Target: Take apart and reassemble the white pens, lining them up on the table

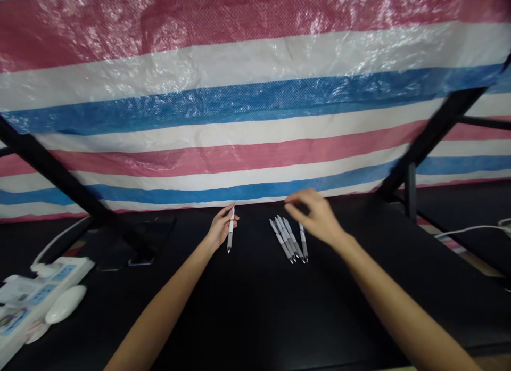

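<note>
My left hand (219,228) is closed around a white and grey pen (230,233), which points downward with its grey grip and metal tip toward me. To the right, my right hand (317,214) hovers over the table with thumb and forefinger curved, and no object shows between them. Just beneath and left of it lies a group of similar pens (284,238), several side by side with tips toward me. One more pen (303,243) lies at the group's right edge, its upper end partly covered by my right hand.
The black tabletop (255,312) stretches in front of me. A white power strip (43,294) and a white computer mouse (66,304) are at the left. Dark flat devices (139,254) lie beside a black slanted post (75,182). A striped plastic sheet (247,115) hangs behind.
</note>
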`<state>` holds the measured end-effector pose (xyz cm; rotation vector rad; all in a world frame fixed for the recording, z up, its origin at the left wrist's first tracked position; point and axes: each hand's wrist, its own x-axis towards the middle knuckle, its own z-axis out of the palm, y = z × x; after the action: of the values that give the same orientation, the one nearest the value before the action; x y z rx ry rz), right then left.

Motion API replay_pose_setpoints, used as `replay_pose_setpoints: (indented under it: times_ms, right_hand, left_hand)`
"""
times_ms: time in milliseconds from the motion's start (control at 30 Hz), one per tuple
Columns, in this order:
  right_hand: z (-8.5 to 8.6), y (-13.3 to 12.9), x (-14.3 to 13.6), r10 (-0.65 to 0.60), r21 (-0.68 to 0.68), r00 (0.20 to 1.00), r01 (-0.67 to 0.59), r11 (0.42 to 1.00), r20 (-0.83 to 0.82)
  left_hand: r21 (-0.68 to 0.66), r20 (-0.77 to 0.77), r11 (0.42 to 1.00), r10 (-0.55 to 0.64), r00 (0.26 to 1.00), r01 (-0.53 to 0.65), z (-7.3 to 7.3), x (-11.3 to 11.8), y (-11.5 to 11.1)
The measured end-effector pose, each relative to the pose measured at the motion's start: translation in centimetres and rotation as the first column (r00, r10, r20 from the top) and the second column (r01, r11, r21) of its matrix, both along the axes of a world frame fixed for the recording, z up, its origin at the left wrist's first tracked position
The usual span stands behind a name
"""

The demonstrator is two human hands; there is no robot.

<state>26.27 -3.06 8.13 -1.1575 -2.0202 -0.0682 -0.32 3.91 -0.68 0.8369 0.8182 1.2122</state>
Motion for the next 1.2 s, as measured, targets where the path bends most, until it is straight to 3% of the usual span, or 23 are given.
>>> replay_pose_setpoints:
  times_ms: [133,200,300,600,900,1200]
  right_hand:
    - [-4.5,-0.1,-1.5,0.041,-0.223,0.969,0.014,0.975,0.244]
    - [-6.5,0.0,-1.7,0.019,-0.256,0.965,0.05,0.965,0.262]
    - [-7.9,0.2,-1.5,-0.008,-0.28,0.971,0.077,0.957,0.239]
    - [-8.0,0.3,-1.5,-0.065,-0.304,0.964,0.145,0.941,0.259]
    - [-8.2,0.5,-1.6,-0.15,-0.294,0.944,0.239,0.926,0.295]
    - [-8.3,0.5,-1.7,-0.162,-0.284,0.943,0.247,0.926,0.292]
  left_hand:
    - [0.005,-0.015,1.0,0.014,1.0,-0.014,0.0,0.1,0.0]
    - [0.011,-0.018,1.0,0.017,1.0,-0.016,0.1,0.1,-0.1]
    - [0.022,-0.024,1.0,0.022,0.999,-0.021,0.1,0.2,-0.1]
    - [0.054,-0.055,0.997,0.063,0.996,-0.06,0.1,0.3,-0.1]
    - [0.073,-0.104,0.997,0.023,0.994,-0.015,-0.1,0.3,-0.2]
    - [0.088,-0.155,0.996,0.004,0.988,0.01,0.4,0.4,-0.6]
